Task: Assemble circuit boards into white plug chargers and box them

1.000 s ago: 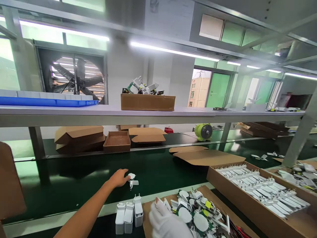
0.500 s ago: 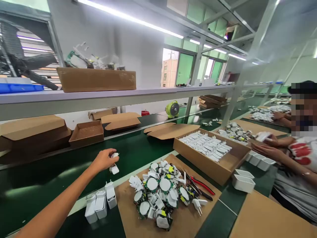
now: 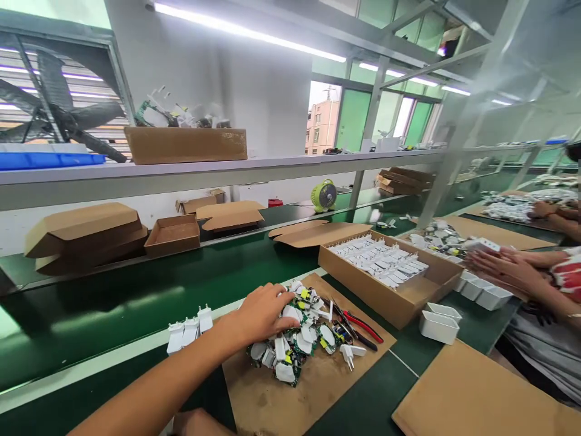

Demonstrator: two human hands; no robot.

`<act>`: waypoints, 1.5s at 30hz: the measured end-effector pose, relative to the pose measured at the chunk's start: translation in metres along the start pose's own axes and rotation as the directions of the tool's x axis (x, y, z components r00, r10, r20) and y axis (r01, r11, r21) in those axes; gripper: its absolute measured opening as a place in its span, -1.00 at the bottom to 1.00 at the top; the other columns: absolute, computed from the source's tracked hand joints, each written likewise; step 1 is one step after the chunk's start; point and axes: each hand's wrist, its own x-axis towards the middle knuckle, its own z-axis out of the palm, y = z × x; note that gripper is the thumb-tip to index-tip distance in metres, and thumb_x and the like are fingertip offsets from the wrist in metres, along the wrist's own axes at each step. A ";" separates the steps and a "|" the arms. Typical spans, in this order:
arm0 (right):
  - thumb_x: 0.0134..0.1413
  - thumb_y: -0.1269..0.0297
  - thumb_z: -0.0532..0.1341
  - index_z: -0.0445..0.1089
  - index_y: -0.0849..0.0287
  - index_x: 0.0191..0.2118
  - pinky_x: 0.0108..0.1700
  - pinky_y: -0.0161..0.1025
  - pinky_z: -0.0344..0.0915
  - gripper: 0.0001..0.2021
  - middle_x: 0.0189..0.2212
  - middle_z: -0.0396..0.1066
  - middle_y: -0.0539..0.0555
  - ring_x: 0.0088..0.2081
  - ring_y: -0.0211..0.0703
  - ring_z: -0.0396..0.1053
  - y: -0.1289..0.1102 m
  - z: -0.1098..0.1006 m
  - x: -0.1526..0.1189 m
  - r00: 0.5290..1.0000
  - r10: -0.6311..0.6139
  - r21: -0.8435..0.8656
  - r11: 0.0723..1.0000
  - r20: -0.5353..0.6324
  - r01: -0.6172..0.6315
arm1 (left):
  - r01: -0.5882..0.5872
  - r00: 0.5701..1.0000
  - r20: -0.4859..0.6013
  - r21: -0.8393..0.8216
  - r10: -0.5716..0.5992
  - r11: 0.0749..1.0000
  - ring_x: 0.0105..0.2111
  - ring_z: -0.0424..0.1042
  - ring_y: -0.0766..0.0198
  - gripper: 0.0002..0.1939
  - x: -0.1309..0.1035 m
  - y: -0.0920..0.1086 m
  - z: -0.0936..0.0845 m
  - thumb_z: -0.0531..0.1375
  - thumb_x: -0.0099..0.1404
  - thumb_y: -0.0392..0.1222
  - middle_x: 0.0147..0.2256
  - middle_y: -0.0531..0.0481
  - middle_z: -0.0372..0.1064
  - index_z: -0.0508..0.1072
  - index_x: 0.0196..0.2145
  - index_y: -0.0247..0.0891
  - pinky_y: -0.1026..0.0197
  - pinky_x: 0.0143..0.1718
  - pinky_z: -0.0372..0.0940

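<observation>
Your left hand (image 3: 261, 315) lies on the near edge of the parts pile (image 3: 302, 333), fingers curled down into it; whether they have closed on a piece you cannot tell, since the hand covers what is under it. Your right hand is not clearly in view: only a bare bit of skin shows at the bottom edge, too little to judge.

The pile sits on a cardboard sheet (image 3: 272, 399) in front of you, a loose heap of white plug pieces and small green circuit boards. Three finished chargers (image 3: 189, 330) stand in a row just left of the sheet, beside the belt (image 3: 136, 303). One loose plug (image 3: 348, 354) lies at the right of the pile, with red-handled cutters (image 3: 363, 327) just beyond it.

Judging by this, the work is early: three units stand done, and the heap is still large. The box (image 3: 390, 275) to the right holds neat rows of white parts. Past it, another person's hands (image 3: 499, 266) work over white trays (image 3: 481, 290), apart from yours.
</observation>
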 end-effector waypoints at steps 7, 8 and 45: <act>0.29 0.01 0.28 0.51 0.23 -0.11 -0.25 -0.19 0.45 -0.67 -0.30 0.54 0.09 -0.32 -0.08 0.52 0.013 -0.006 0.023 0.985 0.055 0.087 0.995 -0.166 -0.041 | 0.173 0.878 -0.401 -0.243 -0.261 0.954 -0.01 0.51 0.10 -0.56 -0.101 -0.028 -0.062 0.19 0.44 0.13 0.12 -0.10 0.45 0.49 0.14 -0.12 0.10 0.02 0.46; 0.25 0.08 0.31 0.51 0.21 -0.10 -0.20 -0.18 0.44 -0.71 -0.26 0.53 0.10 -0.26 -0.06 0.51 0.010 -0.010 0.023 0.979 0.033 0.072 0.997 -0.200 -0.019 | 0.220 0.828 -0.452 -0.282 -0.332 0.934 -0.03 0.52 0.10 -0.56 -0.123 -0.034 -0.066 0.19 0.43 0.14 0.11 -0.10 0.45 0.49 0.13 -0.12 0.10 -0.01 0.47; 0.09 -0.11 0.46 0.54 0.20 -0.04 0.12 0.16 0.41 -0.50 -0.12 0.62 0.19 -0.17 0.11 0.61 -0.032 -0.002 0.020 0.948 0.318 0.719 0.658 0.005 -0.225 | 0.274 0.573 -0.743 -0.222 -0.345 0.936 0.11 0.48 0.02 -0.19 -0.280 -0.028 0.064 0.23 0.41 -0.32 0.15 -0.24 0.37 -0.05 0.47 -0.14 0.03 0.12 0.49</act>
